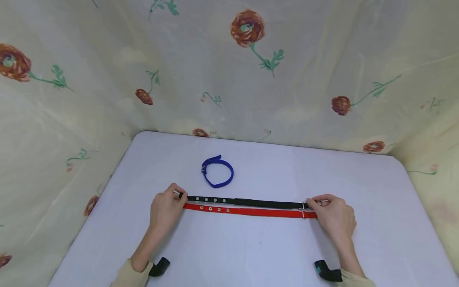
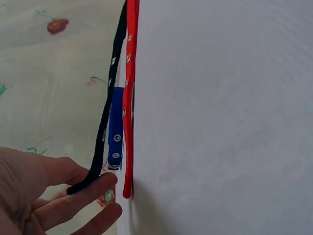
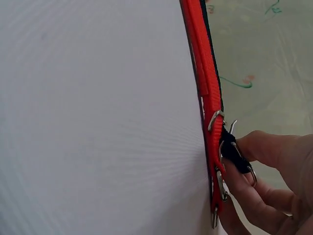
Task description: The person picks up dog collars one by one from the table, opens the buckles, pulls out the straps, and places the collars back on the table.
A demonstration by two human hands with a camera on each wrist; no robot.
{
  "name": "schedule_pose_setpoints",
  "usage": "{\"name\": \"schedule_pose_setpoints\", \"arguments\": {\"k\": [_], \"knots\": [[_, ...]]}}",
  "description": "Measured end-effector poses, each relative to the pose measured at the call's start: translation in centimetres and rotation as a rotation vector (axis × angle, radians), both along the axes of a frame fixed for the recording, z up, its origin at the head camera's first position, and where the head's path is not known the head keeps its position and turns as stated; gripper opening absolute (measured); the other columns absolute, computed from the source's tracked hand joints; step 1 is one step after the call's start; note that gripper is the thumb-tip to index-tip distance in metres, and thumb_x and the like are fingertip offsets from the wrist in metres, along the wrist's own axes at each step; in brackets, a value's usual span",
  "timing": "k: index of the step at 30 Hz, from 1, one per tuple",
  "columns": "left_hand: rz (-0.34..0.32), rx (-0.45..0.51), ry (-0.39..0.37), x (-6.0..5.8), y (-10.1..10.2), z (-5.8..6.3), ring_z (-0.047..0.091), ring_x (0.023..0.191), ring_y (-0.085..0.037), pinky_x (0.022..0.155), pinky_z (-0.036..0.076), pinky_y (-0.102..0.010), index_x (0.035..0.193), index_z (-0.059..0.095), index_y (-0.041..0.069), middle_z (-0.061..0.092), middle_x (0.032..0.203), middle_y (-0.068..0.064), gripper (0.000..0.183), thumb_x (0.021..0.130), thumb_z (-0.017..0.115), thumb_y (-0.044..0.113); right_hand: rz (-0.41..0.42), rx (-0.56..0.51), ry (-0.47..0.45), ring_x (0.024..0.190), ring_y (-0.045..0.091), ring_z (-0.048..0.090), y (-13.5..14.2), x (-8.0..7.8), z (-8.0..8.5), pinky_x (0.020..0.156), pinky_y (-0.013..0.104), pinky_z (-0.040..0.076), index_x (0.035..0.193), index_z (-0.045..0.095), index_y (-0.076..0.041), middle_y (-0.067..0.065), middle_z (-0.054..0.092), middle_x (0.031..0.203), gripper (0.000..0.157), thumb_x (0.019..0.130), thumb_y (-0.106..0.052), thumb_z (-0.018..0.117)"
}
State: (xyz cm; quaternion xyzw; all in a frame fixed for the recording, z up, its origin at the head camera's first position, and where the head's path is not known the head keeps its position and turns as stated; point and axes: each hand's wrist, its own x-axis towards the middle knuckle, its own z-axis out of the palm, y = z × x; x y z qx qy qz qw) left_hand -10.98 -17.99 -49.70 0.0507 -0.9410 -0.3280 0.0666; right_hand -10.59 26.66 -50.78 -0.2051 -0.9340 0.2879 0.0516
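Note:
A black collar with metal eyelets is stretched left to right across the white table. At its tip, my left hand pinches it between thumb and fingers. The buckle end is pinched by my right hand; its metal buckle and ring show in the right wrist view beside the thumb. Just nearer to me, a red collar lies straight and parallel on the table, its buckle end close to my right fingers. Farther back, a blue collar lies buckled into a loop.
The white table has rounded far corners. Behind it and at both sides hangs a pale curtain with a flower print. A black device sits at the left wrist and another at the right wrist.

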Motion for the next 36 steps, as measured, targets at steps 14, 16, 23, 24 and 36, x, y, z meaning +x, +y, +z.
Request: {"name": "schedule_pose_setpoints", "arguments": {"k": [14,16,23,24,36], "knots": [[0.000,-0.070,-0.051,-0.5,-0.2,-0.4,0.054,0.066,-0.015,0.052,0.037,-0.025,0.095,0.084,0.009,0.077,0.075,-0.004,0.011,0.092,0.085,0.019,0.116,0.081,-0.058,0.059,0.022,0.054,0.5,0.1,0.8,0.049,0.031,0.033,0.107,0.081,-0.005,0.009,0.076,0.080,0.041,0.095,-0.044,0.079],[0.003,-0.079,-0.063,-0.5,-0.3,-0.5,0.055,0.068,-0.016,0.052,0.038,-0.025,0.095,0.084,0.009,0.076,0.074,-0.004,0.013,0.091,0.086,0.021,0.126,0.074,-0.081,0.065,0.023,0.058,0.7,0.1,0.8,0.051,0.031,0.036,0.108,0.081,-0.006,0.009,0.077,0.085,0.042,0.096,-0.047,0.078],[-0.025,-0.109,-0.116,-1.0,-0.6,-0.6,0.057,0.069,-0.017,0.056,0.039,-0.025,0.099,0.081,0.009,0.076,0.078,-0.004,0.018,0.093,0.086,0.025,0.209,0.073,-0.079,0.093,0.038,0.062,0.9,-0.1,0.4,0.057,0.035,0.043,0.113,0.069,-0.005,0.030,0.068,0.117,0.033,0.101,-0.036,0.073],[-0.034,-0.112,-0.119,-1.2,-0.7,-0.7,0.058,0.070,-0.017,0.057,0.040,-0.025,0.100,0.080,0.009,0.076,0.080,-0.005,0.019,0.093,0.086,0.025,0.221,0.080,-0.079,0.094,0.039,0.061,0.9,-0.1,0.4,0.057,0.035,0.043,0.113,0.068,-0.005,0.032,0.066,0.118,0.030,0.102,-0.033,0.073],[-0.066,-0.126,-0.156,-1.8,-0.9,-0.8,0.061,0.076,-0.019,0.064,0.042,-0.027,0.104,0.077,0.010,0.079,0.094,-0.007,0.020,0.095,0.083,0.028,0.292,0.144,-0.091,0.112,0.060,0.056,0.6,0.2,-0.5,0.074,0.062,0.050,0.116,0.065,-0.002,0.040,0.055,0.126,0.029,0.109,-0.030,0.061]]}}
